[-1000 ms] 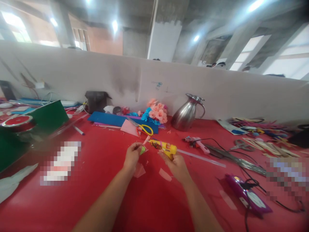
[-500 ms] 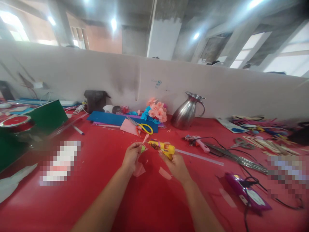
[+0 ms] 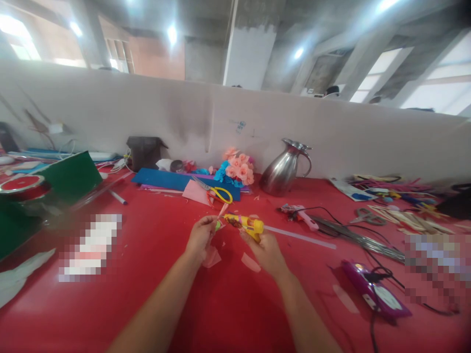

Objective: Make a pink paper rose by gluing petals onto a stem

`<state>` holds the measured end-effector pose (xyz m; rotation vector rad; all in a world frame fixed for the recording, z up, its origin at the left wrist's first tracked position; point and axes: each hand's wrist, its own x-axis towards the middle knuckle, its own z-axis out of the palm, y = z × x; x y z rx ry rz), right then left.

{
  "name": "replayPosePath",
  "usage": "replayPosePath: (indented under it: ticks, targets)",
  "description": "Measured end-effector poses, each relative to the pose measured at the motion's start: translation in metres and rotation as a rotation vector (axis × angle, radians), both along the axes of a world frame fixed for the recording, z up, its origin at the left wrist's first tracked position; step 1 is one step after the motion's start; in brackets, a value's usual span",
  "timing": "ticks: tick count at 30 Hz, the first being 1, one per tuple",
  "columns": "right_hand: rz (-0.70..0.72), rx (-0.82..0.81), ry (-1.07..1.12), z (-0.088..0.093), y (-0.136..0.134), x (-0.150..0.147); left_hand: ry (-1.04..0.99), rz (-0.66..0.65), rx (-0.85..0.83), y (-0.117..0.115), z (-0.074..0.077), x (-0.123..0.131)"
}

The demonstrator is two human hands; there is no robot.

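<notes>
My right hand [image 3: 265, 251] is closed round the grip of a yellow glue gun [image 3: 247, 224], whose nozzle points left and touches a small green and pink paper piece [image 3: 219, 221]. My left hand [image 3: 200, 237] pinches that piece just above the red table [image 3: 147, 294]. A clear glue stick [image 3: 300, 237] sticks out of the gun's back toward the right. Pink paper scraps [image 3: 250, 263] lie on the table under my hands.
Yellow-handled scissors [image 3: 217, 193] lie on blue and pink sheets behind my hands, beside paper flowers [image 3: 238, 170] and a steel jug [image 3: 282, 169]. A second glue gun [image 3: 300, 215], wires, a purple device [image 3: 375, 294] and craft sticks are on the right. Green card [image 3: 69, 176] is at left.
Both hands and the glue gun have stayed together with hardly any shift; the camera view tilted slightly.
</notes>
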<state>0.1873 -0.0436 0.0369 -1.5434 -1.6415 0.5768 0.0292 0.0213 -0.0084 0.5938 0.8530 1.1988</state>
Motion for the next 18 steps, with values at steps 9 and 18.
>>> replayPosePath:
  ticks: [9,18]
  targets:
    - [-0.057,0.004,-0.043,-0.003,0.0001,0.0017,0.015,-0.025,0.002,0.0009,-0.0024,-0.001]
    - [-0.019,0.022,-0.016,-0.0008,0.0001,0.0013,0.008,-0.009,0.001,0.0004,-0.0017,-0.0002]
